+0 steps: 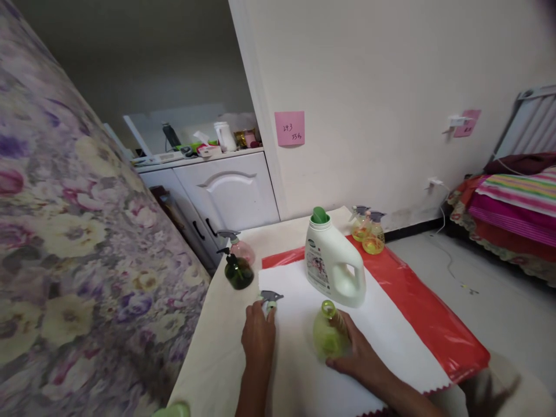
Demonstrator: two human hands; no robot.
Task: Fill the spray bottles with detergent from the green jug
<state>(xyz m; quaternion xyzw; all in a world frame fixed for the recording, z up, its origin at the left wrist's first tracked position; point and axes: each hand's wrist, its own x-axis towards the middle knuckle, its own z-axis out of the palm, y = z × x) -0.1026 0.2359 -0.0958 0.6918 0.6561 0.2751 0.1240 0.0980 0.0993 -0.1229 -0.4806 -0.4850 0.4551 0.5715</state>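
Observation:
My left hand [259, 335] has its fingers closed on a grey spray head [271, 296], low at the left edge of the white cloth [295, 359]. In my right hand [358, 353] is a yellow-green translucent bottle [328, 336], gripped round its right side, its neck uncovered. Just behind the bottle stands a large pale detergent jug [332, 266] with a handle on its right and a green piece [320, 215] in its mouth. Whether the bottle touches the cloth I cannot tell.
A dark green pump bottle [238, 272] and a pink spray bottle [244, 250] stand at the table's back left. Yellow spray bottles [373, 240] stand at the back right on red plastic sheeting [417, 295]. A floral curtain [78, 243] hangs at left; a green object [174, 410] shows at the bottom edge.

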